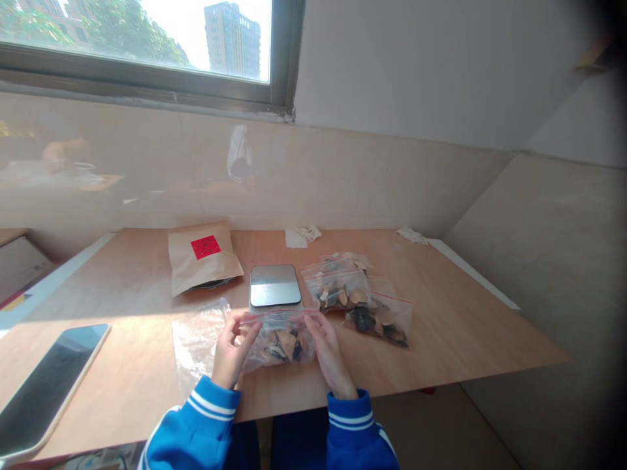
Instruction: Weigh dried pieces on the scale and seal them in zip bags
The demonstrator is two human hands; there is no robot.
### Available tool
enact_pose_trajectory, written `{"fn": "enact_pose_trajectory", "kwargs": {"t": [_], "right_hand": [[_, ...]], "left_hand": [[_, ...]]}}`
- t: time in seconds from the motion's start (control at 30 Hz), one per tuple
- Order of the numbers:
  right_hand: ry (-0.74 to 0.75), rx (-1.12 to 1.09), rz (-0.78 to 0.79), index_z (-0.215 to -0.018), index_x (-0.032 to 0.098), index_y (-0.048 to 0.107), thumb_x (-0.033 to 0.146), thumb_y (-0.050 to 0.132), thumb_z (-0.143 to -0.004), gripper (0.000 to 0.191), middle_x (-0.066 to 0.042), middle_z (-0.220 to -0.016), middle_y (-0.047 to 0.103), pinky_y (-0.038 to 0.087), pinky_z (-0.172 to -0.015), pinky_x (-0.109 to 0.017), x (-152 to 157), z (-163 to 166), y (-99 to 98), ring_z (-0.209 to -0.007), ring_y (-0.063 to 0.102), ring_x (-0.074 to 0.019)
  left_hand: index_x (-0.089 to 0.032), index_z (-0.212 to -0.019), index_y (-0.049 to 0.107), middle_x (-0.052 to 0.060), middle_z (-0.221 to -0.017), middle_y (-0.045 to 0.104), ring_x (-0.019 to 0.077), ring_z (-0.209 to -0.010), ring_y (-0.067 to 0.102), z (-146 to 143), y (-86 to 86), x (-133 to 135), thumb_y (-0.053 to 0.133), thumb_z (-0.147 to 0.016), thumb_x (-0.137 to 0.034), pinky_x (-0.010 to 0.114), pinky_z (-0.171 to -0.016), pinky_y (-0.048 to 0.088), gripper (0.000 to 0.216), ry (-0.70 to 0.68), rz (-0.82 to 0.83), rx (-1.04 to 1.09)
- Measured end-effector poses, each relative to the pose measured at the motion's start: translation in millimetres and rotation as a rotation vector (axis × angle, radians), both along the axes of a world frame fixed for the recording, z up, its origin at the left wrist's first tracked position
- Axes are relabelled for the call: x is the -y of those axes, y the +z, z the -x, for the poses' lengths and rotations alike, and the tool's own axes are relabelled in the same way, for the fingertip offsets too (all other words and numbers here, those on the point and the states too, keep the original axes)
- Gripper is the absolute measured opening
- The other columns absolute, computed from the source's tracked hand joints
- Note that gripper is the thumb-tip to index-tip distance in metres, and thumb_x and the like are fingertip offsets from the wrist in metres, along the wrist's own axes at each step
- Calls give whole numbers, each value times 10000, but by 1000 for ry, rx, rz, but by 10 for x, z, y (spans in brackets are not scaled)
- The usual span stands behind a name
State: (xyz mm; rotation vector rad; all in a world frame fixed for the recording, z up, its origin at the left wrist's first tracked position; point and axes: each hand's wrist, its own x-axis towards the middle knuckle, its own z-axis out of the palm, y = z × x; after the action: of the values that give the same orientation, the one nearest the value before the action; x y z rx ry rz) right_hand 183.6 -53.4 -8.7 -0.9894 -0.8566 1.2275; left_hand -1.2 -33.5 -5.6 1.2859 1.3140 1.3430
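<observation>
My left hand and my right hand pinch the red-lined top edge of a transparent zip bag above the wooden tabletop. The bag holds tan and dark pieces, possibly dried food. Just behind it stands a flat digital scale with a mirror-like top. Two similar zip bags lie to the right of my right hand, overlapping slightly. A loose transparent plastic bag lies under and beside my left hand.
A kraft paper envelope with a red label lies behind the plastic bag. A large tablet lies at the left. Crumpled white tissues sit at the far edge, beneath a tiled wall and window.
</observation>
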Motion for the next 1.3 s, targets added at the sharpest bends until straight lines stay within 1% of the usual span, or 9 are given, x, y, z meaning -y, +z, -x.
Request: {"fn": "enact_pose_trajectory", "kwargs": {"t": [0.1, 0.23, 0.57, 0.7, 0.83, 0.9, 1.0, 1.13, 1.3], "right_hand": [[-32, 47, -11, -873, 190, 671, 503, 675, -765, 331, -62, -904, 738, 484, -914, -386, -8, 2, 16, -918, 672, -234], [-81, 94, -21, -887, 181, 687, 470, 682, -770, 312, -63, -916, 736, 467, -929, -376, -14, -3, 8, -927, 661, -222], [-212, 96, -65, -865, 178, 701, 393, 694, -774, 234, -47, -883, 727, 467, -874, -336, -18, -10, -38, -884, 646, -197], [-165, 62, -44, -892, 179, 702, 407, 694, -773, 258, -55, -908, 734, 475, -885, -355, -17, 2, -37, -909, 656, -216], [-49, 27, -52, -905, 183, 695, 436, 651, -806, 275, -69, -961, 731, 474, -917, -383, 11, 4, -13, -953, 656, -233], [0, 9, -64, -940, 192, 684, 440, 640, -813, 282, -68, -991, 727, 467, -943, -395, 31, 4, 8, -989, 650, -237], [44, 17, -62, -978, 200, 678, 444, 639, -813, 297, -63, -1013, 723, 459, -964, -398, 49, 9, 31, -1018, 644, -237], [18, 93, -52, -939, 194, 703, 430, 664, -798, 277, -62, -990, 726, 483, -913, -364, 42, 23, 21, -974, 652, -225], [-71, 155, -105, -853, 194, 713, 376, 681, -786, 197, -45, -892, 718, 496, -858, -339, 25, 32, 17, -895, 652, -203]], "left_hand": [[-165, -884, 652, 41, -865, 693, 182, -784, 651, 0, -7, -3, 718, -685, -419, 273, -701, 528, 329, 9, 37, -7], [-158, -929, 676, 47, -877, 717, 181, -791, 666, 2, -12, -4, 700, -708, -417, 276, -728, 538, 341, -6, 79, 54], [-141, -869, 707, 75, -889, 727, 218, -897, 671, 55, -83, -11, 738, -678, -411, 327, -852, 529, 331, -12, 35, 91], [-142, -844, 696, 62, -850, 722, 208, -859, 671, 58, -59, -11, 737, -677, -417, 324, -828, 539, 324, 10, 26, 104], [-143, -856, 688, 66, -871, 716, 212, -870, 669, 47, -46, -12, 712, -701, -421, 335, -822, 550, 319, -42, 6, 137], [-143, -871, 699, 78, -929, 718, 226, -925, 665, 30, -36, -4, 714, -702, -414, 339, -850, 545, 320, -74, 23, 135], [-136, -867, 711, 91, -919, 726, 235, -924, 676, -6, -10, 16, 726, -693, -412, 343, -854, 546, 327, -99, 77, 139], [-137, -829, 717, 88, -877, 738, 232, -879, 691, -31, 24, 38, 750, -660, -425, 341, -829, 556, 336, -68, 88, 145], [-146, -758, 728, 73, -831, 733, 223, -851, 681, -10, 37, 53, 755, -652, -423, 321, -810, 549, 297, 8, 17, 21]]}}
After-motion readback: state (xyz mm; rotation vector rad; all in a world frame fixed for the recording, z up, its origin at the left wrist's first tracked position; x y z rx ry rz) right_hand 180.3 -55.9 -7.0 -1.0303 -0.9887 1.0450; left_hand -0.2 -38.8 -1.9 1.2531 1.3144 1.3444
